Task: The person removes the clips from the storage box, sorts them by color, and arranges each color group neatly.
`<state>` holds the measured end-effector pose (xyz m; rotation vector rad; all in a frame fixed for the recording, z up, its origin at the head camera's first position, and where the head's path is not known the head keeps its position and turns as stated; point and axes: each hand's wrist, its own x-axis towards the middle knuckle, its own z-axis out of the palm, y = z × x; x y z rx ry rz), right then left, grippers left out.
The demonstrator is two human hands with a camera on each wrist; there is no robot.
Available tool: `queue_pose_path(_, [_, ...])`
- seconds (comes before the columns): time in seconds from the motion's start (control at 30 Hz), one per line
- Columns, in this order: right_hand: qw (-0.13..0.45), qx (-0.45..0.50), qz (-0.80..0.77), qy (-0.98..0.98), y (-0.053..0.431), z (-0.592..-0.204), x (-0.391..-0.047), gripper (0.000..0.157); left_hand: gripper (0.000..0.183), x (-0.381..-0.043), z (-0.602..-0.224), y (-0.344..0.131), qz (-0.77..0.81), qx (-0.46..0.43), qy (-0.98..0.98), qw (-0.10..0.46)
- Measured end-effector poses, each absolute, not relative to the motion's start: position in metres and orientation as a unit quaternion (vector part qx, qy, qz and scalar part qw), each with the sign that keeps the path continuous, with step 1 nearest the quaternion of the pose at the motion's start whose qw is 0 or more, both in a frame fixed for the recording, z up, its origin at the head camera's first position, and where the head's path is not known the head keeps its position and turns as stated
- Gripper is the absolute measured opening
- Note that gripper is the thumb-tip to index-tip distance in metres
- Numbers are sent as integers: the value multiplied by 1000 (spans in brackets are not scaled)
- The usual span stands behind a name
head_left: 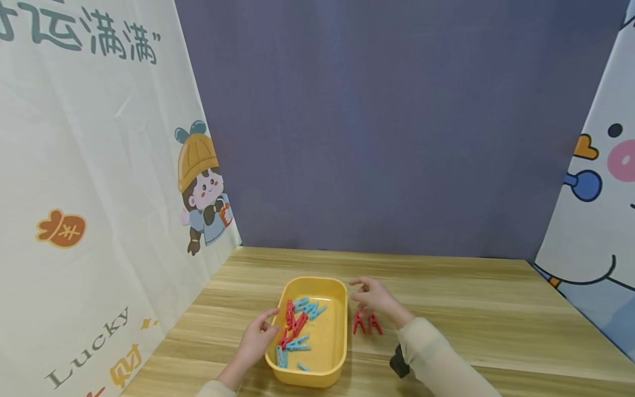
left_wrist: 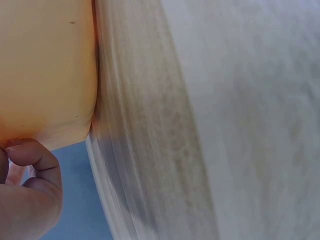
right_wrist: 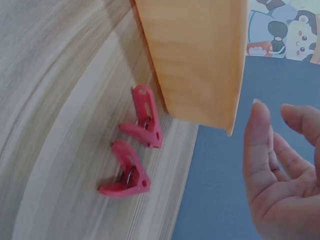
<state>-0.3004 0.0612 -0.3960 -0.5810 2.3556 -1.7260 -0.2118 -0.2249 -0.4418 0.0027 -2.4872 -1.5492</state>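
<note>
A yellow plastic bin [head_left: 337, 361] holds several light blue clothespins [head_left: 297, 344] and several red clothespins [head_left: 296, 326]. Along its left rim is my left hand [head_left: 255, 337], with fingers loosely bent and a gap between thumb and forefinger. In the left wrist view, this hand [left_wrist: 32, 187] overlaps the bin's edge; whether it presses there I cannot tell. My right hand [head_left: 377, 300] hovers off the bin's right side, its thumb and fingers apart and holding nothing, as the right wrist view shows. Two red clothespins [right_wrist: 145, 117] stand on their splayed legs below it.
The wood-grain table [head_left: 461, 309] extends right of the bin. A small black object [head_left: 399, 363] is beside the right sleeve. A dark blue-grey backdrop [head_left: 372, 138] rises behind, with printed white curtains [head_left: 109, 165] at the left and right.
</note>
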Motion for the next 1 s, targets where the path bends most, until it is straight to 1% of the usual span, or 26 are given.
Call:
queue_pose_path(0.33, [96, -205, -577, 785, 48, -393, -299, 42, 38, -211, -443, -225, -524, -4, -844, 117])
queue_pose_path(0.57, [103, -205, -576, 785, 38, -386, -294, 40, 38, -211, -442, -225, -525, -4, -843, 115])
queue_pose_path(0.8, [114, -236, -571, 778, 31, -388, -295, 38, 39, -210, -442, -225, -525, -9, -843, 120])
queue_pose_path(1.0, [123, -249, -567, 775, 24, -390, -294, 40, 39, -211, -444, -226, -525, -12, -842, 123])
